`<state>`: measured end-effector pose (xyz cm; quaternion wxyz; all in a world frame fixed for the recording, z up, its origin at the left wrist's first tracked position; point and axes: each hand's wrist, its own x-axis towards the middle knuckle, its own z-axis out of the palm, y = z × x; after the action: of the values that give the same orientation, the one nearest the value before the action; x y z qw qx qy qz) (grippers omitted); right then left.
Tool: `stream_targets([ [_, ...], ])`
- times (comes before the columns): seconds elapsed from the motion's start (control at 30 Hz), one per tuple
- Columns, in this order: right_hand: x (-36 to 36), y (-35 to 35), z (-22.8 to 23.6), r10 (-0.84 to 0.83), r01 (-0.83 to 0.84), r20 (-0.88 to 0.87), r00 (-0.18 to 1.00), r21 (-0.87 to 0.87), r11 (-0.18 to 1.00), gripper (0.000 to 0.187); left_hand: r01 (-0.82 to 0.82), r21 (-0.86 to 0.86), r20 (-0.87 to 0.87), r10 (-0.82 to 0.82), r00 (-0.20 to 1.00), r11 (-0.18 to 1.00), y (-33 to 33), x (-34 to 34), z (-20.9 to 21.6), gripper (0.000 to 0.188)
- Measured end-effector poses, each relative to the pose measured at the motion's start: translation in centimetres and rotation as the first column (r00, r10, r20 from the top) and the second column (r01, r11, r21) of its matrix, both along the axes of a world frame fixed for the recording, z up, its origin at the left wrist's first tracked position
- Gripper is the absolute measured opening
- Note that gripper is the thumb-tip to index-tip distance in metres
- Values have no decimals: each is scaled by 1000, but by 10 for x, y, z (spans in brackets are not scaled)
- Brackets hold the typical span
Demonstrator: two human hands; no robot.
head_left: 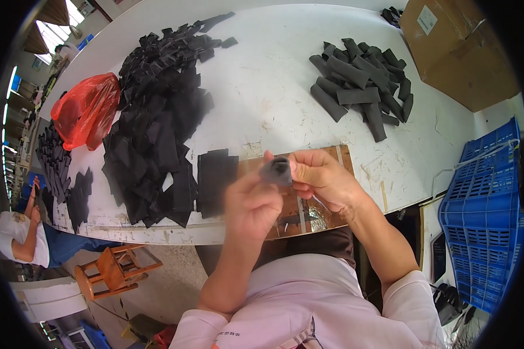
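Between my hands is a small dark grey foam-like tube, its open end facing up toward me. My right hand pinches its right side between thumb and fingers. My left hand, smeared by motion, has its fingers curled against the tube's left side. Both hands are above a brown board at the table's near edge. Left of the board lies a neat stack of flat black pieces. Beyond it spreads a large loose heap of similar black pieces.
A pile of dark grey rolled tubes lies at the back right, near a cardboard box. A red plastic bag sits left of the heap. Blue crates stand at right, a wooden stool at lower left. Another person sits far left.
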<state>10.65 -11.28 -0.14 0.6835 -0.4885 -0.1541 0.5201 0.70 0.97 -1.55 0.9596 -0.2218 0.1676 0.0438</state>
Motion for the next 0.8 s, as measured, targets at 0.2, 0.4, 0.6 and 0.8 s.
stream_targets([
  [0.2, 3, -13, -26, 18, -22, 68, 998, 62, 998, 30, 103, 970, -109, 13, 994, 220, -23, -12, 9, 32],
  [0.4, -5, -14, 3, -229, 208, 718, 657, 119, 971, 35, -199, 724, 297, 38, 954, -660, -7, -4, 22, 12],
  [0.6, -12, -12, 51, 218, 144, 913, -345, -178, 973, 29, -304, 939, 339, 276, 900, -160, -21, -16, 24, 7],
  [0.8, -7, -18, -9, 96, 136, 989, -109, -81, 987, 26, -125, 991, 121, 82, 989, 51, -20, -4, 7, 15],
])
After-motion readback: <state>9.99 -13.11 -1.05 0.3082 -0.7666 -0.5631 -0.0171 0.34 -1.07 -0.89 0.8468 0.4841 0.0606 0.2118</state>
